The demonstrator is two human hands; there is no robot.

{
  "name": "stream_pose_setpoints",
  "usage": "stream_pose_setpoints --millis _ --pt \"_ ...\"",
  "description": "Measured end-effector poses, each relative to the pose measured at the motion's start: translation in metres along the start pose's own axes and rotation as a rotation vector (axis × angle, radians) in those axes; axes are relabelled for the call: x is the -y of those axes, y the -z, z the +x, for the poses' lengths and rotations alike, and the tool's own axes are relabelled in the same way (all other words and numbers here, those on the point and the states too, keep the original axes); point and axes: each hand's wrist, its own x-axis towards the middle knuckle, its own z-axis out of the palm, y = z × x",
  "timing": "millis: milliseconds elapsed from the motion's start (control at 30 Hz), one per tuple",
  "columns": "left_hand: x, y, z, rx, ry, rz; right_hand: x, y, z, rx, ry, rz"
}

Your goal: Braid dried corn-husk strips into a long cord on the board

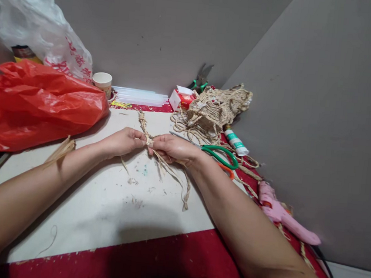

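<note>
Over the middle of the white board, my left hand (pixel 126 143) and my right hand (pixel 171 148) meet with fingertips almost touching. Both pinch a braided straw cord (pixel 143 124), whose knotted length runs away from me toward the back. Loose straw strands (pixel 177 177) trail from under my right hand toward the front, one ending in a small knot. Scissors with green handles (pixel 220 153) lie just right of my right hand, their blade pointing at it. The exact crossing of strands between my fingertips is hidden.
Along the left lies a red plastic bag (pixel 40 107), with a paper cup (pixel 102 80) and clear glue sticks (pixel 140 96) behind. At the back right sits a heap of braided cord (pixel 218 107). A pink glue gun (pixel 283 214) rests by the grey wall (pixel 326 104).
</note>
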Motion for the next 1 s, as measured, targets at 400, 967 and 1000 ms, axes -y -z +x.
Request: stream_pose_setpoints --millis 400,967,1000 --pt "-0.005 -0.006 0.003 0.03 0.187 -0.229 0.005 -0.007 -0.003 -0.065 0.081 -0.24" --pt "-0.008 -0.019 0.002 -0.109 0.151 -0.198 0.018 -0.009 -0.014 -0.289 0.164 -0.929" --pt "-0.008 -0.02 0.002 -0.113 0.147 -0.185 0.018 -0.009 -0.015 -0.31 0.175 -0.959"
